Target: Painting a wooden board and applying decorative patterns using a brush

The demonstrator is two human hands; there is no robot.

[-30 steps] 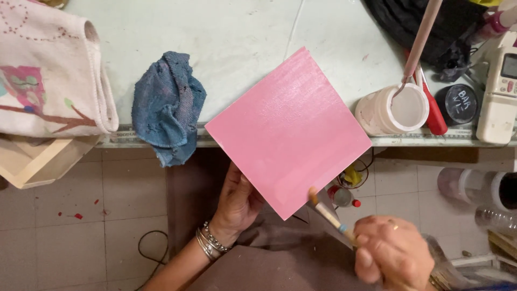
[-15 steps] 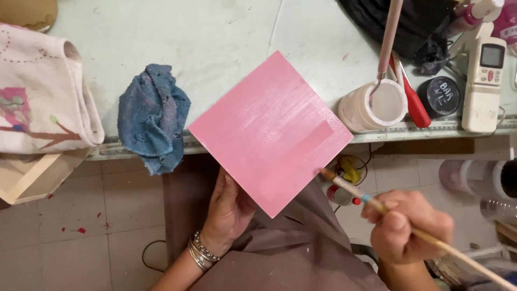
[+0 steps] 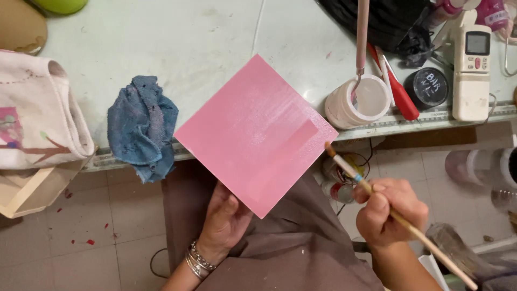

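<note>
Left hand (image 3: 223,223) grips pink board (image 3: 256,134); right hand (image 3: 390,213) grips brush (image 3: 377,196) (blue rag (image 3: 141,126), cup (image 3: 358,102) nearby).

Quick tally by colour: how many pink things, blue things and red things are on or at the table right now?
Pink: 2, the board in the left hand and the stick in the cup
Blue: 1, the rag
Red: 1, the red tool
Total: 4
The right hand holds a brush.

Pale green counter (image 3: 215,32), surface scuffed, with a metal strip along its near edge. Beige tiled floor (image 3: 107,237) below, flecked with red specks. Lighting even, overhead.
</note>
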